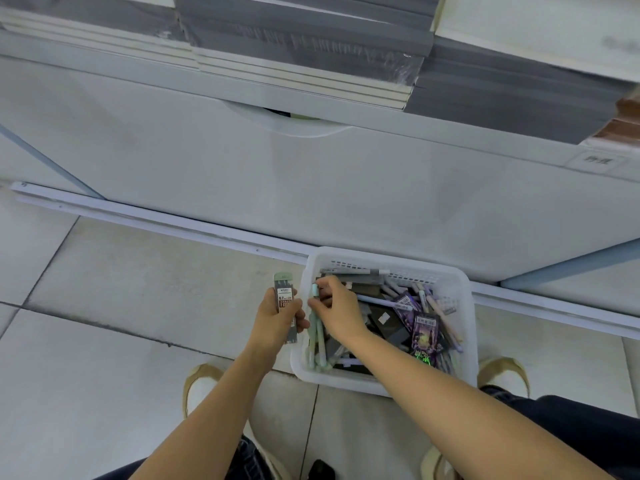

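Lit bright and even, cool white, seemingly from overhead. Only soft shade under the basket near right and along the floor rail. Mild glare on film-wrapped grey stacks at far top. Heavily bent by the wide lens: cabinet front and floor tiles curving toward left and right borders. Smeared at far right, label unreadable. Sharp at centre: print on pack in left hand partly legible, pale pen pinched by right hand crisp-edged. Slight compression softness overall.
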Motion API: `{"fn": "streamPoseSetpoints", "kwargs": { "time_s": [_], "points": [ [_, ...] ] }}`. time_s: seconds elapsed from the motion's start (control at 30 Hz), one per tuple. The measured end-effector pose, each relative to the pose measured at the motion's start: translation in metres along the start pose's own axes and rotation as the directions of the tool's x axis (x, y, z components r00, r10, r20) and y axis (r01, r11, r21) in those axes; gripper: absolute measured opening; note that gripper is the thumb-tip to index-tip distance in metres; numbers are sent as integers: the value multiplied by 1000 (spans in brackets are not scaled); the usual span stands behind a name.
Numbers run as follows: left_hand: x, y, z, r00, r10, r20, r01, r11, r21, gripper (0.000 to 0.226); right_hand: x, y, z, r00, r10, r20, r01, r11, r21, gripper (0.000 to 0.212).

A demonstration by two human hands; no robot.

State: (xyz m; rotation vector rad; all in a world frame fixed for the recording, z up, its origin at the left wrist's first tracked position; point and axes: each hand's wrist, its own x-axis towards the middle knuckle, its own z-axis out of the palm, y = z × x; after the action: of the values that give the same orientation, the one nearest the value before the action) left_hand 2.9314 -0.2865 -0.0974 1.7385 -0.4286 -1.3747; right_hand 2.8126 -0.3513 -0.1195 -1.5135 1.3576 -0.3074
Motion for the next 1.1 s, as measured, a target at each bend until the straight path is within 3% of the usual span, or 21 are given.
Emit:
{"fn": "streamPoseSetpoints", "kwargs": {
  "time_s": [0.23,0.37,0.57,0.67,0.73,1.0,1.1],
  "points": [
    [-6,10,8,997,77,30,-81,987,141,29,3,-16,-42,997,22,71,-44,940,339,28],
    [-14,21,27,984,113,137,-121,991,52,36,-4,-31,-58,983,28,180,-127,814,567,30],
    [-23,32,42,951,-7,308,80,971,-226,29,-18,-41,-53,995,96,21,-80,660,747,28],
    [-28,32,52,936,-19,353,120,956,-268,18,-19,-43,-51,990,131,-54,-36,602,798,24],
    [-27,33,54,931,-19,364,111,966,-235,20,-20,-43,-54,990,141,-25,-59,559,827,22],
    [-21,36,52,875,14,484,-11,1000,-10,21,-17,-23,-91,996,46,80,-89,684,724,27],
    [-21,34,54,864,31,503,-102,988,115,16,-15,-20,-92,987,2,158,-92,822,563,31]
  ]
}}
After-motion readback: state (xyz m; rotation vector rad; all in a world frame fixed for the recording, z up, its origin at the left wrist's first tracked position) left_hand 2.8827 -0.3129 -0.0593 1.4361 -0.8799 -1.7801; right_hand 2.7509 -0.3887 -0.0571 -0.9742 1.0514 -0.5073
